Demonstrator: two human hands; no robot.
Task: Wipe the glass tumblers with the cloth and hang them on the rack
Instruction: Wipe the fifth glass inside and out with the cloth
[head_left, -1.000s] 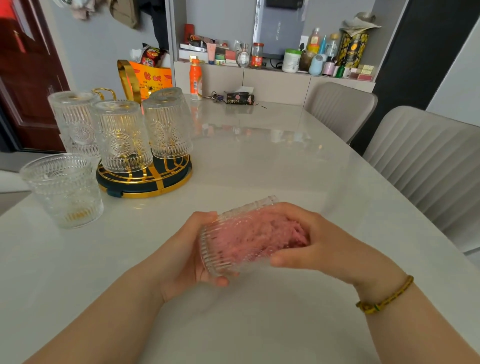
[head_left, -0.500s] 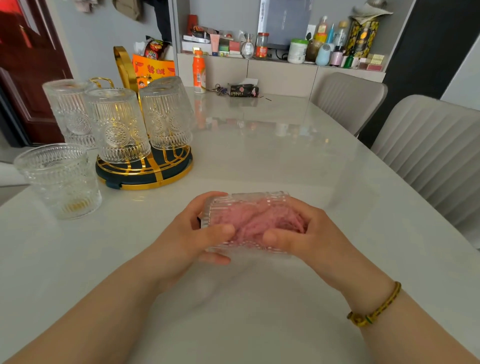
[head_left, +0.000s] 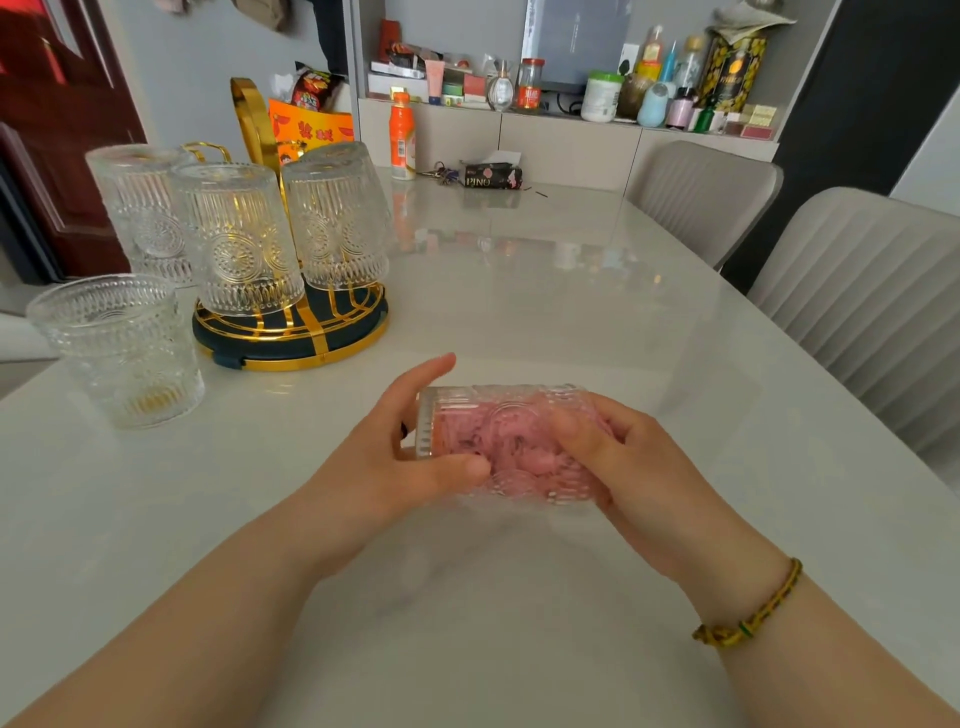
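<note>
I hold an embossed glass tumbler on its side above the white table. My left hand grips its thick base end. My right hand wraps the mouth end, with fingers pushed inside on the pink cloth that fills the glass. A gold and dark green rack stands at the left with three tumblers hung upside down on it. Another tumbler stands upright on the table left of the rack.
Two grey ribbed chairs line the table's right side. At the far end lie an orange bottle, keys and a dark tissue pack. A cluttered shelf runs behind. An orange bag stands behind the rack.
The tumbler has turned in my hands, and my left thumb now lies across its front while the fingers lift. My view has moved closer to the table.
</note>
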